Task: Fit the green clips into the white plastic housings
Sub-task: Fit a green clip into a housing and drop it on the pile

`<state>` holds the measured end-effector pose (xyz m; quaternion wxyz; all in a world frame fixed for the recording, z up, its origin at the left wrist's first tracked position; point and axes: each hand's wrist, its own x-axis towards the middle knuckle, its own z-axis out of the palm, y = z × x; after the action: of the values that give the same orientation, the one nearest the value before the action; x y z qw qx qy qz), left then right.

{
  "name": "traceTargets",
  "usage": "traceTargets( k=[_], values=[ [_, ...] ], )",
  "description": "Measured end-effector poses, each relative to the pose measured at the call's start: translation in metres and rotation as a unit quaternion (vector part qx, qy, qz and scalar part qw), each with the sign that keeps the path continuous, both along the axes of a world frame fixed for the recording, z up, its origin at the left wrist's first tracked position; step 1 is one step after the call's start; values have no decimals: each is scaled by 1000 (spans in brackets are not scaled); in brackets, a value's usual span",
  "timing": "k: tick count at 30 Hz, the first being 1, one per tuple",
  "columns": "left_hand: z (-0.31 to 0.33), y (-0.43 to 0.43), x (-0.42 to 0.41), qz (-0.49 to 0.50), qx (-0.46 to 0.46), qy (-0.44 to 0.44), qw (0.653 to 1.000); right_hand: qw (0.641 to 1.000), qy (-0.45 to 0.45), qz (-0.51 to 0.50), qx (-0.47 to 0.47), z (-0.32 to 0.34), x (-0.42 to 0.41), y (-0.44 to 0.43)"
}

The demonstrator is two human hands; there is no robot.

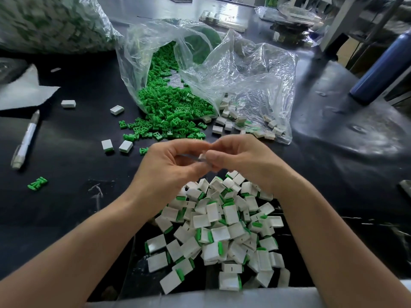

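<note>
"Fingers point(188, 145) closed on anything?"

"Yes. My left hand point(164, 172) and right hand point(242, 161) curl together, pinching one white housing point(202, 157). I can't tell if a clip is hidden inside. They work right above the finished pile point(222, 227), I reckon for an easy drop. Green clips point(171, 107) spill from their bag point(155, 41) beyond, within reach."

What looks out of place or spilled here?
Small green plastic clips have spilled from the clear plastic bag onto the black mat; one green clip lies alone far left. Two white rectangular plastic housings sit apart, left of the bag. No visible damage.
</note>
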<state>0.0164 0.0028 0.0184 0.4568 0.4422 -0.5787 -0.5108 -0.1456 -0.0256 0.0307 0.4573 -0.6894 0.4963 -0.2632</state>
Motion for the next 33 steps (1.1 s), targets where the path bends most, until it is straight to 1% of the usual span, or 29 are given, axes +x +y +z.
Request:
traceTargets(
  k=[3, 5, 7, 9, 12, 14, 16, 18, 21, 24, 27, 33],
  values=[
    [-1, -2, 1, 25, 6, -3, 1000, 1000, -20, -5, 0, 0, 4, 2],
    [-2, -3, 1, 50, 20, -3, 999, 998, 6, -47, -31, -4, 3, -1],
    [-2, -4, 0, 68, 34, 5, 997, 984, 84, -117, -103, -10, -1, -7],
    [-1, -4, 0, 74, 44, 19, 996, 951, 200, -161, -175, -16, -4, -15],
    [1, -4, 1, 70, 50, 29, 996, 908, 344, -134, -198, -23, -5, -24],
    [2, -3, 1, 70, 50, 32, 996, 887, 399, -109, -205, -26, -2, -27],
    [2, -3, 1, 71, 52, 34, 996, 872, 434, -84, -209, -30, -1, -30],
    [3, -3, 1, 71, 52, 35, 996, 866, 443, -76, -218, -32, -2, -31],
    [3, -3, 2, 66, 49, 33, 996, 882, 393, -107, -238, -30, -5, -31],
    [2, -3, 1, 61, 42, 24, 997, 884, 394, -109, -226, -28, -5, -30],
    [1, -4, 2, 60, 37, 24, 997, 894, 376, -107, -218, -27, -4, -29],
    [1, -4, 2, 60, 39, 22, 997, 887, 407, -83, -200, -26, -5, -28]
  ],
)
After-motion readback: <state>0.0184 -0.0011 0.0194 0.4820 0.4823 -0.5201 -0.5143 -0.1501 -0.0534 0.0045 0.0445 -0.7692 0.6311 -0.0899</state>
